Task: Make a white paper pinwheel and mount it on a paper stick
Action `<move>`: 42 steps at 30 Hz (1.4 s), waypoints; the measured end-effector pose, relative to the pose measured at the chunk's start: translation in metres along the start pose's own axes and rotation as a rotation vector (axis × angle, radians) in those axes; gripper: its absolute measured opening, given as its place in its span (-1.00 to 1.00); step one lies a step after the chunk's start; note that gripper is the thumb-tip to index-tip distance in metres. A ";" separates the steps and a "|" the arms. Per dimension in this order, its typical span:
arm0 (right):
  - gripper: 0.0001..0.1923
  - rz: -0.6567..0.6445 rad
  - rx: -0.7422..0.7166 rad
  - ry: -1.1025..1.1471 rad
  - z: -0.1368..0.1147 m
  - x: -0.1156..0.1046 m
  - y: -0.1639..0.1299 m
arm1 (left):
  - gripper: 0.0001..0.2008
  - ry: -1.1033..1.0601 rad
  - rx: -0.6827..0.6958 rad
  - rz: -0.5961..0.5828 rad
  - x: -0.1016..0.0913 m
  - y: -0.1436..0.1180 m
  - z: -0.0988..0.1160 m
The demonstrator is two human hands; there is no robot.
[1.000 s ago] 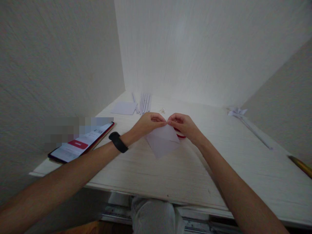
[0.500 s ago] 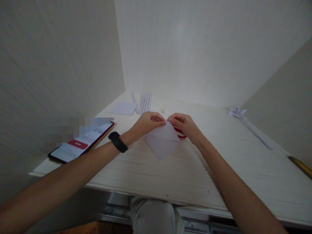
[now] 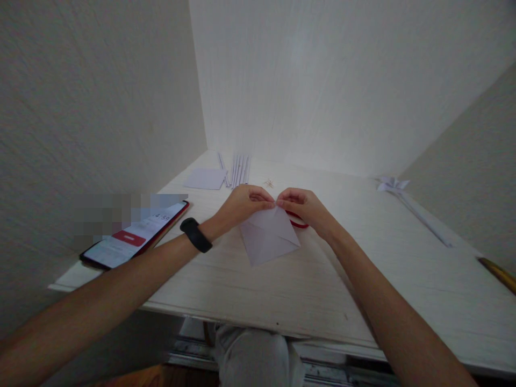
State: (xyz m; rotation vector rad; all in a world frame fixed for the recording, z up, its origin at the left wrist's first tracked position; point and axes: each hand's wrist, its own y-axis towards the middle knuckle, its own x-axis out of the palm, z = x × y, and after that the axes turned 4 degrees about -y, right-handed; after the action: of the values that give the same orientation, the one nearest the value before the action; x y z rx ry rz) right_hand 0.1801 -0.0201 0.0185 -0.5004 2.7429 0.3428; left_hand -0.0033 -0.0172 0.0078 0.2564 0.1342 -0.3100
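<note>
A folded white paper sheet [image 3: 267,238] hangs point-down just above the pale wooden desk [image 3: 282,285], with a crease across it. My left hand [image 3: 242,203] and my right hand [image 3: 303,206] meet at its top edge, each pinching the paper between thumb and fingers. A black band sits on my left wrist. Something red [image 3: 298,221] lies on the desk under my right hand, mostly hidden.
A phone [image 3: 133,236] with a lit screen lies at the desk's left edge. Paper strips [image 3: 239,169] and a flat white sheet [image 3: 205,178] rest at the back. A folded paper figure with a long stem [image 3: 397,188] lies far right, a yellow stick [image 3: 497,273] at the right edge.
The paper's lower point has swung slightly left and the sheet looks a little more spread. Both hands stay pinched at its top edge.
</note>
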 end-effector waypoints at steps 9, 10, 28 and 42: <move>-0.82 0.011 -0.033 -0.011 -0.002 -0.002 -0.001 | -0.85 0.041 0.022 -0.010 0.001 0.000 0.000; -0.82 0.024 -0.041 -0.014 -0.003 -0.002 -0.002 | -0.85 0.043 0.027 -0.012 0.001 0.001 0.000; -0.82 -0.007 0.023 -0.052 -0.002 -0.003 0.000 | -0.86 0.145 0.069 -0.030 0.001 -0.002 0.002; -0.81 -0.027 0.082 -0.072 -0.004 -0.002 -0.001 | -0.85 0.177 0.054 -0.054 0.001 -0.003 0.002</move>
State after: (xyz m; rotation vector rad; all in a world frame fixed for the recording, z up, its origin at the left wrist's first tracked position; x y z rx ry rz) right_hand 0.1813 -0.0215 0.0230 -0.4932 2.6657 0.2359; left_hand -0.0033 -0.0205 0.0088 0.3344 0.3080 -0.3447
